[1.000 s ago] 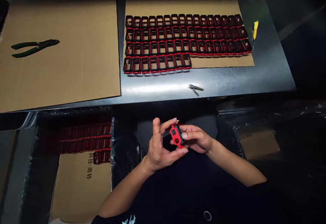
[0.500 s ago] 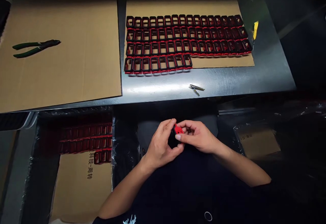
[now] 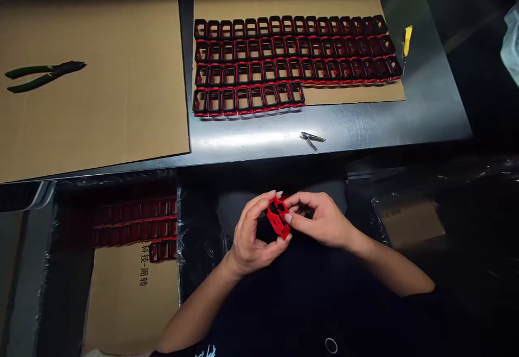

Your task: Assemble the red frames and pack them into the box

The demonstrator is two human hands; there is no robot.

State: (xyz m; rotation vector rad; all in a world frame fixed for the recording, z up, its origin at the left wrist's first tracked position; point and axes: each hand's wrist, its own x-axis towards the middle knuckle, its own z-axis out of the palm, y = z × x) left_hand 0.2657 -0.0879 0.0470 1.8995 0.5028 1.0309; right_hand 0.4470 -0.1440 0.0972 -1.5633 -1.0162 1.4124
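Note:
A red and black part [image 3: 278, 220] is held between both hands in front of my dark shirt, below the table's front edge. My left hand [image 3: 253, 238] grips it from the left, fingers on its top end and thumb at its bottom end. My right hand [image 3: 318, 219] pinches its right side with thumb and fingers. On the metal table stand four rows of similar red and black frames [image 3: 256, 96] on a cardboard sheet [image 3: 348, 93]; the front row is shorter than the others.
Green-handled cutters [image 3: 44, 75] lie on another cardboard sheet [image 3: 101, 119] at the left. Small metal pieces [image 3: 312, 139] rest near the table's edge [image 3: 365, 146]. At lower left, a plastic-lined box holds more frames [image 3: 162, 250] over cardboard. A yellow tag [image 3: 407, 40] is at right.
The part has been turned between my hands, so more of its red face and openings shows. The table view has shifted slightly left. Something pale has appeared at the right edge.

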